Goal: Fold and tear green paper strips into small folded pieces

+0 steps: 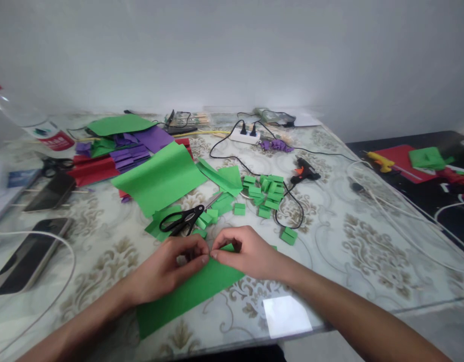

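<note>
Close to the near edge of the table (326, 256), left of its middle, a green sheet (190, 294) lies slantwise; the left hand (179, 266) and right hand (247, 251) pinch its far edge, thumbs and fingers drawn together, fingertips nearly meeting; a bright white patch (287, 315) shows by the near edge, below the right forearm. Two phones, one pale-rimmed (26, 256) and one dark (51, 192), lie toward the left edge; of two pairs of scissors, the nearer scissors (190, 216) rest just beyond the left hand, the farther scissors (54, 163) beside the dark phone. Past the hands are small folded green pieces (269, 191), too heaped to count, and one large curved green sheet (160, 176); patterned tabletop shows from the pieces to the right edge, crossed by a white cable (390, 216). One black glue gun (305, 171) sits right of the heap; one bottle (39, 123) stands tilted in view at the far left, its red label's white lettering too blurred to read; toward the far edge, one white power strip (245, 136) holds two black plugs.
</note>
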The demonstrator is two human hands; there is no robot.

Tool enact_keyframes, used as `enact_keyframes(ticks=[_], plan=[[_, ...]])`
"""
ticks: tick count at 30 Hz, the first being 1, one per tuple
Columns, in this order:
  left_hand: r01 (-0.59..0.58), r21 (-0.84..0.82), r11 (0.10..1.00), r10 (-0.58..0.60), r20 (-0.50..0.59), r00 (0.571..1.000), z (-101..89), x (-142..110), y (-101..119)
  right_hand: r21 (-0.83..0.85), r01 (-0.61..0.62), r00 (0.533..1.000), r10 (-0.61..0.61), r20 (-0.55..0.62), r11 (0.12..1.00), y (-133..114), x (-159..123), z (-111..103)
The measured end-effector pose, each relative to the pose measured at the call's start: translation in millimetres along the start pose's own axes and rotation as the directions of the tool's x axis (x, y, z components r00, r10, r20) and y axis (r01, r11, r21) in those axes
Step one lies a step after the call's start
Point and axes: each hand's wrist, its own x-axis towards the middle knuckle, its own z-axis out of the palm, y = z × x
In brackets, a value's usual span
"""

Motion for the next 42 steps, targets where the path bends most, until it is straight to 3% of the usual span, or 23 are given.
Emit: enact_keyframes(ticks=[8, 15, 18, 21, 25, 42], plan=[[-0.039, 0.049, 0.998, 0.037, 0.039, 0.999, -2.0, 0, 0, 0.072, -0.075, 0.996, 0.071, 0.058, 0.995, 2, -1, -2], [-0.004, 0.045, 0.999, 0.005, -0.029, 1.0, -7.6, -1, -2, 0.116, -0.128, 0.99, 0.134, -0.05, 0.985, 2, 8, -26], [0.022, 0.036, 0.999, -0.021, -0.035, 0.999, -6.8, -1, 0, 0.167, -0.115, 0.989, 0.128, -0.07, 0.979, -3, 6, -21], [0.017, 0.012, 1.0, -0.017, -0.033, 0.999, -5.0, -1, 1, 0.174, -0.081, 0.996, 0.085, -0.012, 0.981, -4, 2, -11], [-0.003, -0.024, 1.0, 0.002, -0.04, 0.999, -3.4, 1, 0, 0.034, -0.084, 0.996, 0.083, 0.036, 0.996, 0, 0, -4], [-0.006, -0.01, 1.0, 0.006, -0.03, 1.0, -4.5, 0, 2, 0.015, -0.052, 0.998, 0.052, 0.02, 0.999, -3, 1, -8]])
